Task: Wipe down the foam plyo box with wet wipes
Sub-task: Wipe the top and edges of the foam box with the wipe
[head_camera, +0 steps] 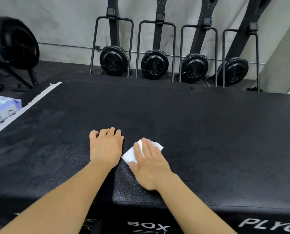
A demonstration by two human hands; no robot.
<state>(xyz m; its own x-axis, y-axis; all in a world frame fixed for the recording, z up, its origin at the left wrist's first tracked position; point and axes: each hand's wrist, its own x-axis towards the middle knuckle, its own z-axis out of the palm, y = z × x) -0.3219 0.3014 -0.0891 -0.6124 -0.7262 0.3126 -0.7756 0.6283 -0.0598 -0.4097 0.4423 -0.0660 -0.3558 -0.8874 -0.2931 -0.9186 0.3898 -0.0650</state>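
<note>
The black foam plyo box (pixel 208 129) fills the middle of the view, its top dull and smudged, with white "BOX" and "PLYO" lettering on its near face. My right hand (pixel 149 166) lies flat with straight fingers on a white wet wipe (pixel 130 155), pressing it onto the box top near the front edge. My left hand (pixel 105 146) rests beside it on the bare box top, fingers bent at the tips, holding nothing. A darker, shinier patch shows just below the wipe.
A pack of wet wipes (pixel 1 110) lies at the left edge beside the box. Several black fan machines (pixel 154 64) in metal frames stand along the grey wall behind. A large black fan wheel (pixel 14 41) stands at the far left.
</note>
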